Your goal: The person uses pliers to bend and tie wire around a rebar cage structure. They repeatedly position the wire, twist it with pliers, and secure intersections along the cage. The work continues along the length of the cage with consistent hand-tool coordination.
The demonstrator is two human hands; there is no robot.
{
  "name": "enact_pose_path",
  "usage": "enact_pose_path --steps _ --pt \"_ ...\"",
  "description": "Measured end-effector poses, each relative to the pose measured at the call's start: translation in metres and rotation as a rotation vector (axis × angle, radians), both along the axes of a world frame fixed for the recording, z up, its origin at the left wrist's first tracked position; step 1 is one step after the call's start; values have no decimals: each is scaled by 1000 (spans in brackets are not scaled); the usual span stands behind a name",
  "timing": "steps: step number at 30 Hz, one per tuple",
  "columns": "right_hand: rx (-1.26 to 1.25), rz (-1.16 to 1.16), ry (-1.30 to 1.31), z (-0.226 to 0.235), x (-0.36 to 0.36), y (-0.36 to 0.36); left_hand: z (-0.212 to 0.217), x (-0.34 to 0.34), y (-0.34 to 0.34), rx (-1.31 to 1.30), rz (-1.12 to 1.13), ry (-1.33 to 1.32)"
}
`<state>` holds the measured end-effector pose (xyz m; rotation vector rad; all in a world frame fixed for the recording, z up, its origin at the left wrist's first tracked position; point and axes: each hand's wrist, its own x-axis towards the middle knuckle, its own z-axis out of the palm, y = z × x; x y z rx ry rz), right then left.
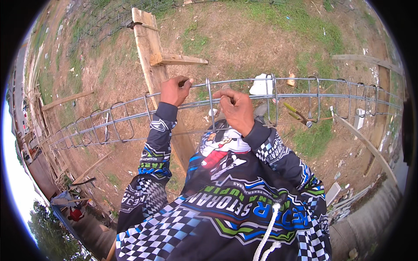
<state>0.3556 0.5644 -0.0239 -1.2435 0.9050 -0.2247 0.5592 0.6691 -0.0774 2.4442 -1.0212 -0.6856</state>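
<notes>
Two hands on a long steel bar cage over a wooden trestle

The cage (244,93) spans the dry ground (244,39), resting on a plank (150,48). The right hand (236,108) pinches an upright wire loop (210,104); the left hand (174,90) is closed around the top bar. Pliers (296,114) hang from the cage nearby.

A cage (244,93) of bare grey steel rod, dull and smooth, is gripped by both hands. Rough, weathered wood is seen in the plank (153,56) at eleven o'clock. The sleeves (278,156) are of printed, slightly glossy cloth.
</notes>
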Motion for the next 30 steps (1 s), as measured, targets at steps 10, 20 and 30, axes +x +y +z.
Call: enact_pose_path --steps 10,20,30 --pt "-230 346 -49 43 0 22 -38 -8 -28 -92 41 412" --pt "-311 563 -104 58 12 14 -32 -17 -31 -214 52 482" --pt "-1105 654 -5 36 31 -117 -28 -19 -29 -211 -35 339"
